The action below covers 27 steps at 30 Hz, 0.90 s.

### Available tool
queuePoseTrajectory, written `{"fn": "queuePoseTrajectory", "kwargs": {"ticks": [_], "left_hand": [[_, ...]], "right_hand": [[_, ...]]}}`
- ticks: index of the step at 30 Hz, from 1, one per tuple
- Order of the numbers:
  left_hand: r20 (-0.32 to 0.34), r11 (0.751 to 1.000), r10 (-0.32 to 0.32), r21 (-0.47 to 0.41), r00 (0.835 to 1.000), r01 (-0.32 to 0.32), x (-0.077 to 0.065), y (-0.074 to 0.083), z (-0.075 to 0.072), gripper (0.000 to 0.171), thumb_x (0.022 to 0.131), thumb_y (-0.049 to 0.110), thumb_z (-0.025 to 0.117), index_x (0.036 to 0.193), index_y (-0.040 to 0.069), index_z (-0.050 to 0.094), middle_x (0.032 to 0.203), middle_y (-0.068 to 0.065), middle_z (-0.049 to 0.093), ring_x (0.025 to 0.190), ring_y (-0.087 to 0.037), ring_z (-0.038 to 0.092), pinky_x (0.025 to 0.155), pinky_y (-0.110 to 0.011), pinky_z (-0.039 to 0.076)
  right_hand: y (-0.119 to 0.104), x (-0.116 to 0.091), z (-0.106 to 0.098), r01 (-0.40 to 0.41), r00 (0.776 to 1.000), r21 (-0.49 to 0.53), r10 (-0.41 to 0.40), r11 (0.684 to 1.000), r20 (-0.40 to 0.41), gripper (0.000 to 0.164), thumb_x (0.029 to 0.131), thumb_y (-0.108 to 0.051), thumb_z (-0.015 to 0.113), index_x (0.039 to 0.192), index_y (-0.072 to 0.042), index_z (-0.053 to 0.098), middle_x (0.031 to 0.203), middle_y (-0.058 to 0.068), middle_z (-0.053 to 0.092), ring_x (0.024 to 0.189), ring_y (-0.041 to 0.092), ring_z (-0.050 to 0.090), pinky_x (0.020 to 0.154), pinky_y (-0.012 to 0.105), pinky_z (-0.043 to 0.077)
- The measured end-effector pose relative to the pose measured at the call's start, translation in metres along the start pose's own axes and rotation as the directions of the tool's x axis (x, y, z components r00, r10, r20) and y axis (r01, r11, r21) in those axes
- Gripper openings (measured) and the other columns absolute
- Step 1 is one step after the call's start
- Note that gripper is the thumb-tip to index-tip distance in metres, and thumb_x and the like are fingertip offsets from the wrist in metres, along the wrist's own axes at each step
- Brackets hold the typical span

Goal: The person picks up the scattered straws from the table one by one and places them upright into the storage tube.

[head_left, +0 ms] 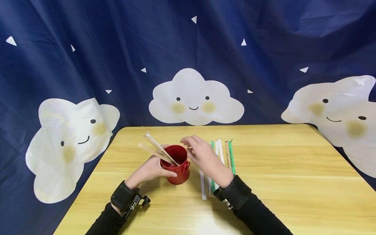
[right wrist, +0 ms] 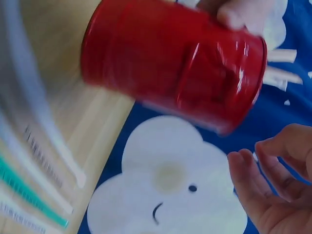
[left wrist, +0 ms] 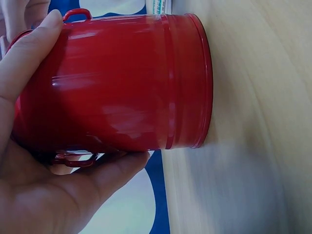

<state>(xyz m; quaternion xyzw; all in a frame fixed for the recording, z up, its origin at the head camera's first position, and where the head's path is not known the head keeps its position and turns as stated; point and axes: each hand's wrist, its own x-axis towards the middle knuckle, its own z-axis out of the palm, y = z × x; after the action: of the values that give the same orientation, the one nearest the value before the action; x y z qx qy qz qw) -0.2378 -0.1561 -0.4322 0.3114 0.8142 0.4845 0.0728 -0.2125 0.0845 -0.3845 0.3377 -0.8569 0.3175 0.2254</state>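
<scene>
A small red metal bucket (head_left: pixel 179 177) stands upright left of the table's middle. My left hand (head_left: pixel 148 171) grips it from the left side, thumb across the near face, as the left wrist view of the bucket (left wrist: pixel 117 87) confirms. A few paper-wrapped straws (head_left: pixel 160 146) lean out of it toward the left. My right hand (head_left: pixel 205 158) hovers just right of the rim, fingers bent loosely and nothing visible between them; the right wrist view shows the same hand (right wrist: pixel 278 185) apart from the bucket.
Several wrapped straws lie in a row under and beside the right forearm, among them a green straw (head_left: pixel 232 158), a brown straw (head_left: pixel 227 154) and a white straw (head_left: pixel 202 186). A blue curtain (head_left: pixel 129 42) with printed clouds hangs behind the wooden table (head_left: pixel 279 163).
</scene>
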Motion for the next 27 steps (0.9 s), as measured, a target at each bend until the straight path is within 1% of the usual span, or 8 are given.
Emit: {"fn": "queuePoseTrajectory", "kwargs": {"ticks": [4, 6, 9, 12, 15, 19, 22, 27], "left_hand": [[-0.004, 1.000, -0.008, 0.000, 1.000, 0.008, 0.001, 0.001, -0.002, 0.090, 0.070, 0.023, 0.096, 0.145, 0.013, 0.046, 0.140, -0.002, 0.056, 0.127, -0.021, 0.056, 0.107, -0.032, 0.046], [0.006, 1.000, -0.018, -0.006, 1.000, 0.018, 0.001, 0.001, -0.002, 0.090, 0.071, 0.023, 0.095, 0.146, 0.013, 0.045, 0.140, -0.001, 0.056, 0.128, -0.020, 0.056, 0.108, -0.032, 0.046], [0.015, 1.000, -0.030, -0.002, 0.999, 0.030, 0.000, 0.000, -0.001, 0.091, 0.071, 0.023, 0.095, 0.146, 0.013, 0.045, 0.140, 0.000, 0.055, 0.128, -0.018, 0.056, 0.108, -0.031, 0.045], [0.009, 0.999, -0.039, 0.001, 0.999, 0.039, -0.001, 0.000, -0.001, 0.091, 0.071, 0.023, 0.095, 0.146, 0.013, 0.045, 0.140, 0.001, 0.056, 0.127, -0.016, 0.056, 0.108, -0.030, 0.046], [0.003, 0.999, -0.044, -0.007, 0.999, 0.044, -0.001, 0.000, 0.000, 0.091, 0.071, 0.023, 0.095, 0.145, 0.013, 0.045, 0.139, 0.001, 0.057, 0.127, -0.017, 0.056, 0.109, -0.030, 0.045], [0.004, 0.999, -0.035, 0.003, 0.999, 0.035, 0.000, -0.001, -0.001, 0.091, 0.071, 0.023, 0.095, 0.146, 0.013, 0.045, 0.140, 0.001, 0.056, 0.128, -0.017, 0.056, 0.109, -0.031, 0.045], [0.006, 0.999, -0.030, 0.016, 1.000, 0.030, 0.000, -0.003, -0.002, 0.091, 0.070, 0.023, 0.096, 0.146, 0.013, 0.045, 0.141, 0.001, 0.055, 0.128, -0.017, 0.055, 0.108, -0.031, 0.046], [0.011, 0.999, -0.031, 0.006, 0.999, 0.031, 0.000, -0.003, -0.001, 0.091, 0.071, 0.023, 0.095, 0.146, 0.014, 0.045, 0.140, 0.001, 0.055, 0.128, -0.017, 0.055, 0.108, -0.031, 0.046]], "right_hand": [[0.017, -0.008, -0.012, -0.053, 0.999, -0.045, 0.053, 0.998, 0.011, 0.033, 0.088, 0.012, 0.067, 0.117, -0.002, 0.064, 0.109, 0.011, 0.068, 0.093, 0.022, 0.069, 0.078, 0.030, 0.060], [0.027, -0.016, -0.017, -0.102, 0.994, -0.066, 0.104, 0.993, 0.027, 0.032, 0.088, 0.011, 0.067, 0.118, -0.001, 0.064, 0.110, 0.013, 0.068, 0.094, 0.024, 0.069, 0.078, 0.032, 0.060], [0.046, -0.033, -0.023, -0.193, 0.979, -0.113, 0.198, 0.975, 0.044, 0.033, 0.088, 0.010, 0.068, 0.118, -0.001, 0.064, 0.112, 0.015, 0.067, 0.095, 0.029, 0.068, 0.077, 0.036, 0.059], [0.065, -0.049, -0.033, -0.274, 0.957, -0.165, 0.286, 0.947, 0.053, 0.033, 0.086, 0.009, 0.069, 0.118, 0.001, 0.064, 0.110, 0.018, 0.067, 0.094, 0.032, 0.068, 0.075, 0.039, 0.058], [0.083, -0.062, -0.042, -0.352, 0.925, -0.197, 0.373, 0.915, 0.078, 0.033, 0.086, 0.007, 0.070, 0.118, 0.005, 0.063, 0.107, 0.021, 0.066, 0.087, 0.032, 0.066, 0.071, 0.040, 0.056], [0.099, -0.072, -0.052, -0.467, 0.854, -0.226, 0.503, 0.855, 0.134, 0.033, 0.088, 0.003, 0.067, 0.120, 0.008, 0.060, 0.107, 0.024, 0.065, 0.089, 0.033, 0.065, 0.075, 0.044, 0.056], [0.104, -0.077, -0.053, -0.511, 0.811, -0.266, 0.561, 0.817, 0.165, 0.035, 0.088, -0.001, 0.067, 0.120, 0.011, 0.059, 0.103, 0.025, 0.065, 0.094, 0.037, 0.065, 0.080, 0.049, 0.056], [0.107, -0.081, -0.050, -0.537, 0.772, -0.314, 0.606, 0.783, 0.191, 0.041, 0.090, -0.011, 0.075, 0.120, 0.013, 0.060, 0.105, 0.027, 0.065, 0.099, 0.041, 0.063, 0.084, 0.052, 0.055]]}}
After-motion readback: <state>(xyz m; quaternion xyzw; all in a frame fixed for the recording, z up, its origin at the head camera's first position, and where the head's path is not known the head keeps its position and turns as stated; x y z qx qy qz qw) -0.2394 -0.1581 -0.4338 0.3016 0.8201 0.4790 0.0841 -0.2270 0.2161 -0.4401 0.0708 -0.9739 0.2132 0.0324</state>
